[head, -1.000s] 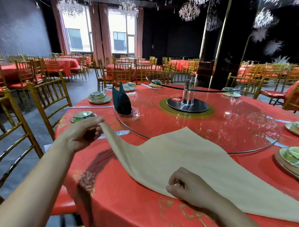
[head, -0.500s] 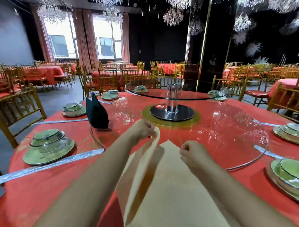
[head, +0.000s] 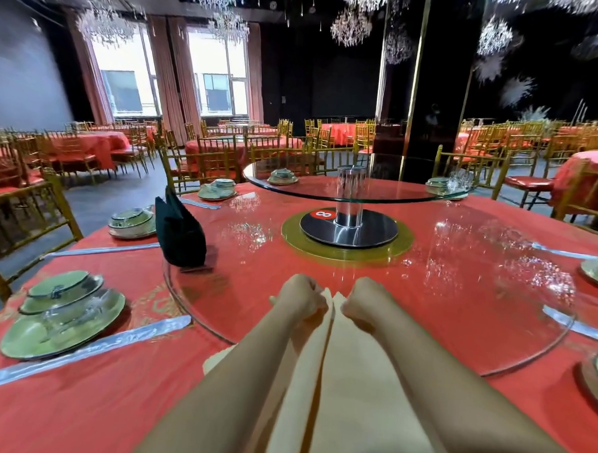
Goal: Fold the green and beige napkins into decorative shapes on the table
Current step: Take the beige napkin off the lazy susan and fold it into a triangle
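Since the frame half a second back, the left hand (head: 301,298) has closed in on the right hand (head: 362,302). The fists now nearly touch, each curled tight on a corner of the beige napkin (head: 338,392). Its two smooth cloth flaps meet along a centre line, tapering over the glass turntable (head: 458,319). The dark green napkin (head: 179,231) stands folded, pointed, at the glass's left edge.

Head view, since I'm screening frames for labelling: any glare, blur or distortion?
Head view: chandelier glints speckle the glass turntable; windows blow out; wide-angle stretch swells the forearms near the bottom edge; left hand, right hand and beige napkin look sharp.
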{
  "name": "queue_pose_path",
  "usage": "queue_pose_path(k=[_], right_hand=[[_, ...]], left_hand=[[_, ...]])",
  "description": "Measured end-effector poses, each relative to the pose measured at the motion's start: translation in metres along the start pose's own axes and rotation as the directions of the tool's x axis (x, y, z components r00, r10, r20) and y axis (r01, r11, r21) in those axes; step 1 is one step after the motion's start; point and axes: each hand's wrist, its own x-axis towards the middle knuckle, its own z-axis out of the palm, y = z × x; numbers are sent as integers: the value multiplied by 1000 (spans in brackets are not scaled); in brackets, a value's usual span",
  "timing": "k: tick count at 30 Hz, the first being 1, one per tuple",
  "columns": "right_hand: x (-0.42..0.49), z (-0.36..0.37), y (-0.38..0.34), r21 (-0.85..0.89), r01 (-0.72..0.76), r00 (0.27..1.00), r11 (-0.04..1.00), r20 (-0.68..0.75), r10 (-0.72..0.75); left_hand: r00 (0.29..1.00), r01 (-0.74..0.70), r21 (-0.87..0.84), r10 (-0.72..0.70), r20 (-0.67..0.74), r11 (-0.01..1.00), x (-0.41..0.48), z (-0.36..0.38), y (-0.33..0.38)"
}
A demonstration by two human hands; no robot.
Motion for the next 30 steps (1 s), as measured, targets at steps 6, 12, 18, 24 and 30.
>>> queue_pose_path(k=[6, 12, 18, 24, 30], right_hand=[[-15, -17, 5, 346, 67, 994, 936, 62, -94], [-30, -33, 0, 498, 118, 979, 859, 87, -185], [-45, -41, -4, 637, 125, 972, 761, 74, -222], [-74, -63, -14, 532, 196, 962, 824, 58, -266], [-103, -81, -27, 394, 317, 946, 862, -63, -319]], left_hand=[[998, -40, -128, 45, 34, 991, 0, 0, 1], [996, -81, -224, 84, 3, 971, -8, -7, 5], [991, -131, -289, 120, -57, 948, -19, -15, 6], [979, -201, -336, 180, -94, 920, -41, -28, 12], [933, -351, -351, 293, -208, 868, -71, -45, 19]])
